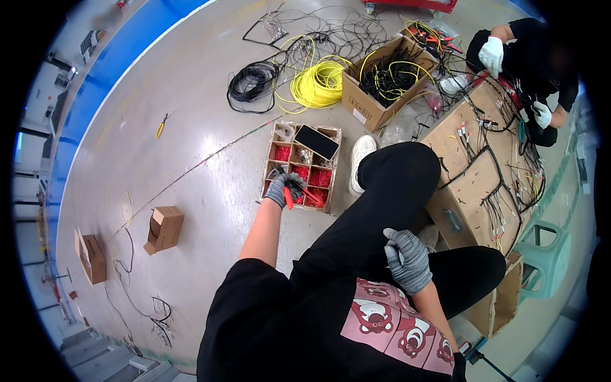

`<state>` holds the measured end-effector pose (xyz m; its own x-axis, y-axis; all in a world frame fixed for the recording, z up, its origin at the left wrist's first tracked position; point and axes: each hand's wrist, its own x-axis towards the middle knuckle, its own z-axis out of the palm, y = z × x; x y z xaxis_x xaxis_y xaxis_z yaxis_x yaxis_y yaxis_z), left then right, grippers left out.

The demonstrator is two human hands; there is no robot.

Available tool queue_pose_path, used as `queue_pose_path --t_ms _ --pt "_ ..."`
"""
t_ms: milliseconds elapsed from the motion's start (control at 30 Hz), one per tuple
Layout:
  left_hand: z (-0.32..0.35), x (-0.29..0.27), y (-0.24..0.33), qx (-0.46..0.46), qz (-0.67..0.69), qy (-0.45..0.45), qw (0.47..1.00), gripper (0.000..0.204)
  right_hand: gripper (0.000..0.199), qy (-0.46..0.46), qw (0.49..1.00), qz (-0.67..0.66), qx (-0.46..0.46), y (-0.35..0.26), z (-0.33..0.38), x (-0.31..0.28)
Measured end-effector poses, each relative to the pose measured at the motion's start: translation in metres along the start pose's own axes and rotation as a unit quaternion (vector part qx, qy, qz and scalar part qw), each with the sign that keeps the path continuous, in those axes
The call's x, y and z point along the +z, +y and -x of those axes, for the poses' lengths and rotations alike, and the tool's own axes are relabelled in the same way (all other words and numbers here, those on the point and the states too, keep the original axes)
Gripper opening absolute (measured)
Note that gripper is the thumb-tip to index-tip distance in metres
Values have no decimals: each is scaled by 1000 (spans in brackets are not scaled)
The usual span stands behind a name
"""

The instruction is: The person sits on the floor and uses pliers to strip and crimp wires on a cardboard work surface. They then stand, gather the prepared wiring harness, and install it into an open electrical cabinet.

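Note:
My left hand (280, 189), in a grey glove, reaches over a wooden compartment box (265, 170). It is closed around red-handled pliers (289, 198), whose handles stick out by the fingers. Small red parts (321, 177) fill several of the box's compartments, and clear bits lie in another. Across the far compartments rests a black phone (316, 142). My right hand (409, 261), also gloved in grey, lies by my lap near the thigh, its fingers apart and nothing visible in it.
Ahead sit a yellow cable coil (317, 84), a black coil (251, 84) and a carton (356, 102) of black cables. At right, a co-worker's white-gloved hand (491, 56) is beside a wooden board (468, 143) with wire harnesses. A green stool (546, 258) stands nearby; small cartons (167, 229) are left.

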<state>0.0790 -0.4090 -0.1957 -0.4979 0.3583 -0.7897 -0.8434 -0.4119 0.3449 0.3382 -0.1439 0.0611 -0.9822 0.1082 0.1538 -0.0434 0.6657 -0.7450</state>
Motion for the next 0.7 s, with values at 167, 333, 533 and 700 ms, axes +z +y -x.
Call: queue_pose_path --t_ms 167,333,533,700 --pt "-51 -30 -35 2 -51 96 994 14 22 24 999 24 2 4 -9 0" --pt "-61 -50 -22 55 -112 -56 991 17 14 18 999 18 29 3 -15 -3" --pt "61 127 12 179 -140 -183 956 36 23 163 986 0 38 11 -11 1" --pt "195 284 4 211 -213 -547 782 35 59 220 972 -71 29 -3 -12 -30"
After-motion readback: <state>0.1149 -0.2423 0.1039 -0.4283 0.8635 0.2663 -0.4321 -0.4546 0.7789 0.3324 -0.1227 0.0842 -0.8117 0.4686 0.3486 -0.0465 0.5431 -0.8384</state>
